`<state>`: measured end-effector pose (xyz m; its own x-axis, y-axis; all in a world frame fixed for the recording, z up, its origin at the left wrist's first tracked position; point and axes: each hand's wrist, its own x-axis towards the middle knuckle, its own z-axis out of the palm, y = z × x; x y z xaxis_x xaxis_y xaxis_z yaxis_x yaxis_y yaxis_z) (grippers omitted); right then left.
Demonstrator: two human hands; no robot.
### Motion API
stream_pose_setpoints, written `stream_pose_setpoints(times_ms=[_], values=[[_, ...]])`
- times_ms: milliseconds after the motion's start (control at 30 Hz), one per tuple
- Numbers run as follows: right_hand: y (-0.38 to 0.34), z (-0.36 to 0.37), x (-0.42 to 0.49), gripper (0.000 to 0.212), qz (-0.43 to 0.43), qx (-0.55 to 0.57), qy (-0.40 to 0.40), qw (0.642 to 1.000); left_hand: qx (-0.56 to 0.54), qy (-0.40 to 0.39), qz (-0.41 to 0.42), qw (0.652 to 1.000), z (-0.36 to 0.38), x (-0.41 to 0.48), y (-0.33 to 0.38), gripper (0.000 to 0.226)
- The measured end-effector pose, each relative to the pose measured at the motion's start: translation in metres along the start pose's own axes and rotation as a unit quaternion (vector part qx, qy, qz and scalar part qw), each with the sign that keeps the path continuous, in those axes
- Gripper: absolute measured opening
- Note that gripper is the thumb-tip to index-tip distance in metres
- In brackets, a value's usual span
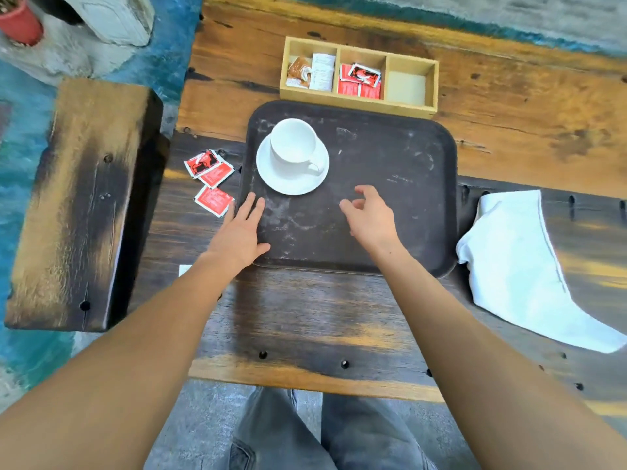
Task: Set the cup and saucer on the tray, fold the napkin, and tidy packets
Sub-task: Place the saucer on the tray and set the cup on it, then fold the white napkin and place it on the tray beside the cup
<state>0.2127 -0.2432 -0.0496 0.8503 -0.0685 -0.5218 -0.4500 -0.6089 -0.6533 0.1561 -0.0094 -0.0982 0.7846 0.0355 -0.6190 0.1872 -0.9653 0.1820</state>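
Observation:
A white cup (292, 144) stands on its white saucer (271, 179) in the far left part of the dark brown tray (390, 184). My left hand (242, 232) lies flat and empty on the tray's left front corner, fingers apart. Over the tray's middle my right hand (369, 217) hovers with curled, spread fingers and holds nothing. Three red packets (209, 179) lie loose on the table left of the tray. An unfolded white napkin (522, 266) sprawls to the right of the tray.
Beyond the tray sits a wooden organiser box (429, 108) with three compartments: brown and white packets on the left, red packets in the middle, nothing on the right. A wooden bench (78, 205) stands left of the table (305, 320). A red pot (20, 23) is at the far left.

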Motion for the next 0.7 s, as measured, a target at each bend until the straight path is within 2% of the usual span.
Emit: stream_pose_setpoints(times_ms=[100, 267, 400, 700], values=[[0.030, -0.015, -0.016, 0.054, 0.014, -0.019, 0.022, 0.999, 0.001, 0.002, -0.018, 1.000, 0.002, -0.001, 0.004, 0.094], [0.073, -0.040, -0.050, 0.055, 0.049, 0.009, 0.051, 0.997, 0.056, 0.051, -0.043, 0.996, 0.019, -0.027, 0.040, 0.083], [0.106, -0.056, -0.082, 0.057, 0.062, 0.022, 0.078, 0.995, 0.063, 0.066, 0.010, 0.996, 0.032, -0.047, 0.078, 0.077], [0.174, -0.106, -0.113, 0.050, 0.067, -0.087, 0.092, 0.990, 0.052, -0.004, 0.115, 0.992, 0.035, -0.080, 0.154, 0.078]])
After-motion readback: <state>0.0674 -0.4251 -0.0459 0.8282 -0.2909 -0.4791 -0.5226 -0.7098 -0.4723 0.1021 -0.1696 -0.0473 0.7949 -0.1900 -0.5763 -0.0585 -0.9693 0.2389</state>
